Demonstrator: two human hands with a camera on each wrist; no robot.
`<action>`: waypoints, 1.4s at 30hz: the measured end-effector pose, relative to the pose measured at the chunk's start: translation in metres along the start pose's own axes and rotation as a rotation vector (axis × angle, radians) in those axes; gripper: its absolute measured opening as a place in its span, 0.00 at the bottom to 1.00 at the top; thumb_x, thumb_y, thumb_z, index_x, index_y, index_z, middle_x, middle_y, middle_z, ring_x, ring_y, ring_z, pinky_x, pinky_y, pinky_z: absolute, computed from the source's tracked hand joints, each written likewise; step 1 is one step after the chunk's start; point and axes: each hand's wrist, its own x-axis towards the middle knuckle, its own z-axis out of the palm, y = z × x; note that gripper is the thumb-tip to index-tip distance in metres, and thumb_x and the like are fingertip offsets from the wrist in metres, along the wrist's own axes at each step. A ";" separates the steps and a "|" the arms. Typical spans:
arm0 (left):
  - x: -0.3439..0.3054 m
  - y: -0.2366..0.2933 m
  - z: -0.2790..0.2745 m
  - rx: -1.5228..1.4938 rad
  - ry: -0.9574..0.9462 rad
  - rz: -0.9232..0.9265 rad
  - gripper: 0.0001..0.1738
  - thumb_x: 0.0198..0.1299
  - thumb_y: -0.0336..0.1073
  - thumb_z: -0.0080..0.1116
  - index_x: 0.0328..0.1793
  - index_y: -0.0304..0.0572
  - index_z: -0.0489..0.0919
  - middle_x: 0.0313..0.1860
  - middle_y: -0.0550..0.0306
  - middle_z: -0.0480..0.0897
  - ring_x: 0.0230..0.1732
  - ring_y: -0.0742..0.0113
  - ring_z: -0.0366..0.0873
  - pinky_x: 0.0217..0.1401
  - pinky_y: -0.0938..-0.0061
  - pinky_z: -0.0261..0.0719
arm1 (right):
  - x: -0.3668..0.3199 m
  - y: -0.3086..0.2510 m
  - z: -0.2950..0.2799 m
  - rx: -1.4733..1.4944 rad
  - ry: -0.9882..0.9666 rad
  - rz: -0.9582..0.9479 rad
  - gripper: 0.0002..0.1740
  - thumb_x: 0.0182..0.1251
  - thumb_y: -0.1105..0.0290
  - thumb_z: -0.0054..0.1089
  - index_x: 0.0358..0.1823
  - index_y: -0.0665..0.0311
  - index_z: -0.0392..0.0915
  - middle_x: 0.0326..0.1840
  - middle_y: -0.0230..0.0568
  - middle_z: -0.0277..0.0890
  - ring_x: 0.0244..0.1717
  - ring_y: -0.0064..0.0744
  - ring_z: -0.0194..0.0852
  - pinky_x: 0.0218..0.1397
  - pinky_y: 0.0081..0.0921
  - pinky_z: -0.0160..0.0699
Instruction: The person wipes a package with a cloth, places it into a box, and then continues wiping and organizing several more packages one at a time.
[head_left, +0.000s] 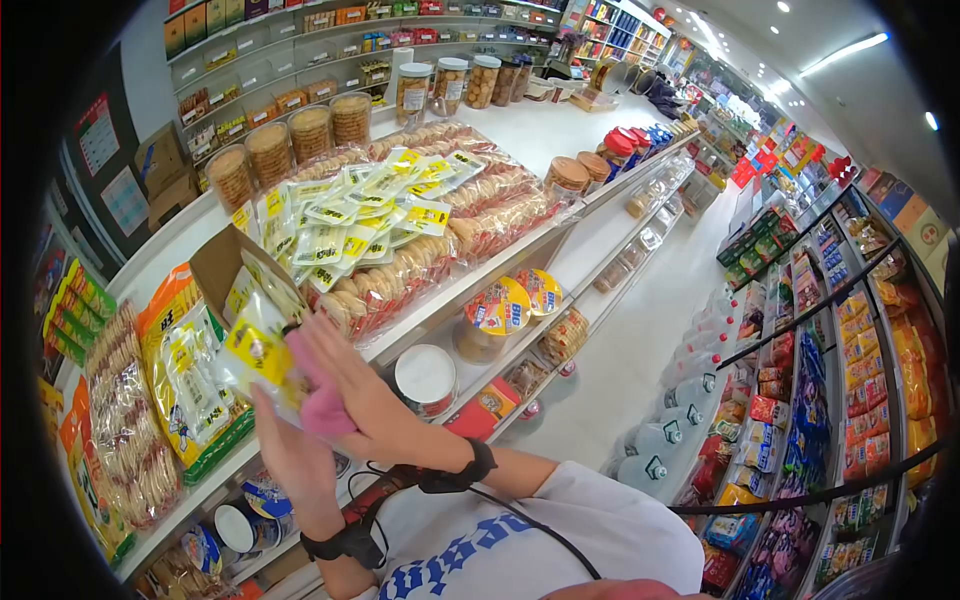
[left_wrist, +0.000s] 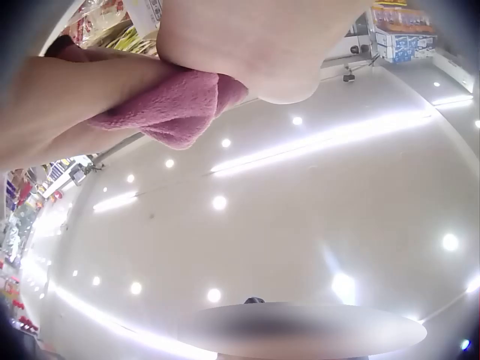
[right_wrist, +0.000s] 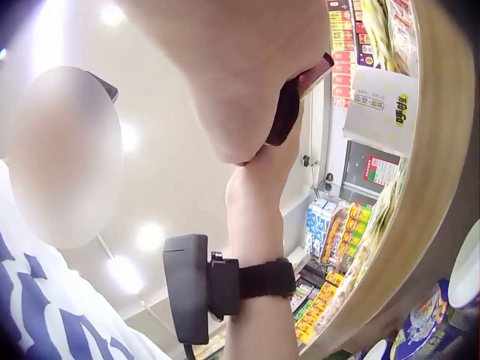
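A clear packet with a yellow label (head_left: 258,350), blurred, stands upright between the two hands beside an open cardboard box (head_left: 215,268). My left hand (head_left: 298,455) grips its lower edge; the fingertips are partly hidden. Long fingers of my right hand (head_left: 345,375) lie across the packet's near side, holding a pink cloth (head_left: 322,405) that hangs below them. In the left wrist view the cloth (left_wrist: 176,109) shows between the hands. The box contains more packets. A heap of similar packets (head_left: 370,215) lies on bagged round biscuits (head_left: 480,230).
Tall biscuit jars (head_left: 350,120) line the counter's back. An orange and green bag (head_left: 170,350) and bagged crackers (head_left: 125,430) lie left of the box. Below the counter edge (head_left: 400,335) are shelves with noodle tubs (head_left: 500,308). Stocked shelves (head_left: 860,360) stand across the aisle.
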 end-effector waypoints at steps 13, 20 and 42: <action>0.012 0.040 0.001 -0.170 -0.097 0.132 0.33 0.82 0.47 0.41 0.85 0.35 0.55 0.82 0.43 0.64 0.81 0.51 0.61 0.85 0.56 0.53 | -0.009 0.002 -0.013 0.174 -0.133 0.042 0.39 0.66 0.79 0.55 0.81 0.63 0.60 0.82 0.52 0.57 0.83 0.43 0.53 0.84 0.44 0.51; 0.005 0.027 0.001 0.243 -0.077 0.101 0.31 0.82 0.49 0.41 0.81 0.35 0.61 0.77 0.42 0.70 0.73 0.53 0.72 0.78 0.58 0.67 | -0.026 0.020 -0.011 0.597 -0.156 0.332 0.42 0.63 0.84 0.59 0.80 0.67 0.58 0.59 0.44 0.80 0.60 0.25 0.74 0.63 0.29 0.75; 0.014 0.007 -0.017 0.758 -0.098 0.190 0.14 0.72 0.33 0.64 0.54 0.26 0.85 0.52 0.56 0.86 0.50 0.75 0.78 0.58 0.75 0.74 | -0.036 0.013 -0.018 0.720 0.065 0.545 0.22 0.76 0.61 0.65 0.60 0.70 0.77 0.42 0.30 0.81 0.43 0.13 0.75 0.48 0.19 0.77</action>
